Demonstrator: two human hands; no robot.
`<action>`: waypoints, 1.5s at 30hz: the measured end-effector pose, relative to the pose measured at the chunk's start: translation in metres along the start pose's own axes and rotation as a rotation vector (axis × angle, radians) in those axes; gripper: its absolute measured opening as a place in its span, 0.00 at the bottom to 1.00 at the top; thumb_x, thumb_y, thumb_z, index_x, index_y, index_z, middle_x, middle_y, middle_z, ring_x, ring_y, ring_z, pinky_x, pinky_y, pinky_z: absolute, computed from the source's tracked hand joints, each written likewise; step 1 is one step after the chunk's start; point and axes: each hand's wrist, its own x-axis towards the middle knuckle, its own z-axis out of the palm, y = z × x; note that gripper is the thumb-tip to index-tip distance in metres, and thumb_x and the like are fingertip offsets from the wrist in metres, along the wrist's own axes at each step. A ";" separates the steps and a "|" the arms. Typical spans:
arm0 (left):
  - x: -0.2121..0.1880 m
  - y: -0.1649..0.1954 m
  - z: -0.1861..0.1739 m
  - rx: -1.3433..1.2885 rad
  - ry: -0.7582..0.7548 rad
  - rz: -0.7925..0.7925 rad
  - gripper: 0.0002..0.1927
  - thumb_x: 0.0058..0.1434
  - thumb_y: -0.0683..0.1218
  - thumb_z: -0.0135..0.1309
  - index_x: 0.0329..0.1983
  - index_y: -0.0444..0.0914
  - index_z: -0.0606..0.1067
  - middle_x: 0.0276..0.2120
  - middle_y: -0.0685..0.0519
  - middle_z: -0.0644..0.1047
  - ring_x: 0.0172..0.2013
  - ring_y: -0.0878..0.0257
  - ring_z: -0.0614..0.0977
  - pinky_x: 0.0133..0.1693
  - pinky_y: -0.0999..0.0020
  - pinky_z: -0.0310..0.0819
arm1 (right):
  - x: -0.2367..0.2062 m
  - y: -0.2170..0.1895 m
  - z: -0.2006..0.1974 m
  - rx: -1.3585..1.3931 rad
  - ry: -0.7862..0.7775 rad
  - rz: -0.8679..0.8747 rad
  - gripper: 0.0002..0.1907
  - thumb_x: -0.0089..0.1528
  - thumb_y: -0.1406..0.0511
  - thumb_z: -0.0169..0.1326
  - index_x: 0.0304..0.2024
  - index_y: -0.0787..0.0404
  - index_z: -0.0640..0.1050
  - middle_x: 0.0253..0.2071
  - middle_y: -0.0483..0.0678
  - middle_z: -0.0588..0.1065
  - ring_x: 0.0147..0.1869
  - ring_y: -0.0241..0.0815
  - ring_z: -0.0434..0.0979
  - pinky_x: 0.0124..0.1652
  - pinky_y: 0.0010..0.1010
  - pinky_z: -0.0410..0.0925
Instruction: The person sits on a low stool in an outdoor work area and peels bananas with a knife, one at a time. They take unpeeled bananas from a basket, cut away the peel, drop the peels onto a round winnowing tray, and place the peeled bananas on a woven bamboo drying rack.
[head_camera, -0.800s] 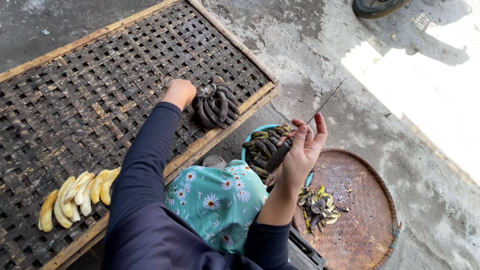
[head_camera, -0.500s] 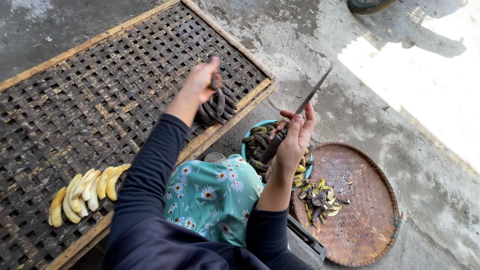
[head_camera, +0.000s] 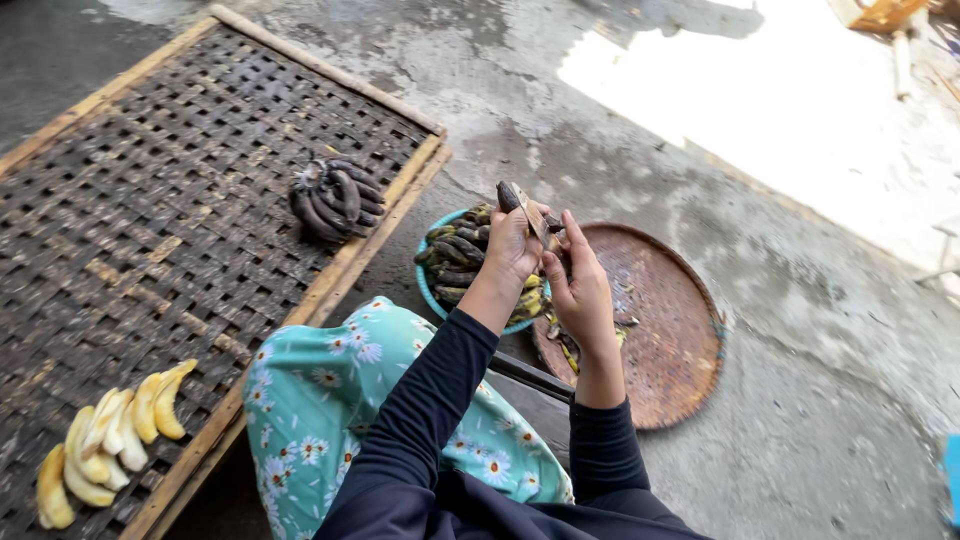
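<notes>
Above the teal bowl (head_camera: 432, 290): left hand (head_camera: 513, 245) clenched on blackened banana (head_camera: 507, 196); right hand (head_camera: 580, 290) grasping knife (head_camera: 533, 215) at its tip. Peeling step, seemingly; next move calls for a shallow cut along the skin.

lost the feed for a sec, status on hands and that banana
Left hand grips dark banana. Right hand holds knife on it. Over bowl; nothing in the way.

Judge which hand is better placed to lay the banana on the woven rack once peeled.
Left, probably. The left hand already grips the dark banana and is on the side of the woven rack; the right hand holds the knife.
</notes>
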 end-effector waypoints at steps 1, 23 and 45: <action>-0.002 -0.013 -0.004 -0.004 -0.021 0.019 0.09 0.60 0.29 0.55 0.40 0.27 0.68 0.34 0.43 0.75 0.32 0.52 0.81 0.35 0.55 0.83 | -0.006 0.005 -0.004 -0.016 0.006 0.028 0.29 0.69 0.63 0.53 0.71 0.63 0.66 0.43 0.54 0.78 0.42 0.44 0.79 0.46 0.31 0.71; -0.036 -0.025 -0.063 0.592 -0.110 -0.486 0.15 0.73 0.57 0.47 0.43 0.41 0.74 0.30 0.59 0.76 0.29 0.68 0.78 0.31 0.72 0.77 | -0.045 0.095 0.006 0.293 -0.158 0.255 0.13 0.73 0.62 0.48 0.54 0.65 0.70 0.37 0.46 0.74 0.40 0.34 0.70 0.40 0.27 0.67; -0.065 0.022 -0.047 0.736 -0.179 -0.638 0.19 0.74 0.55 0.38 0.56 0.41 0.72 0.46 0.53 0.81 0.34 0.67 0.82 0.37 0.67 0.84 | 0.023 0.128 -0.083 -0.013 0.070 0.239 0.17 0.77 0.58 0.48 0.56 0.66 0.70 0.37 0.45 0.73 0.36 0.34 0.68 0.34 0.25 0.64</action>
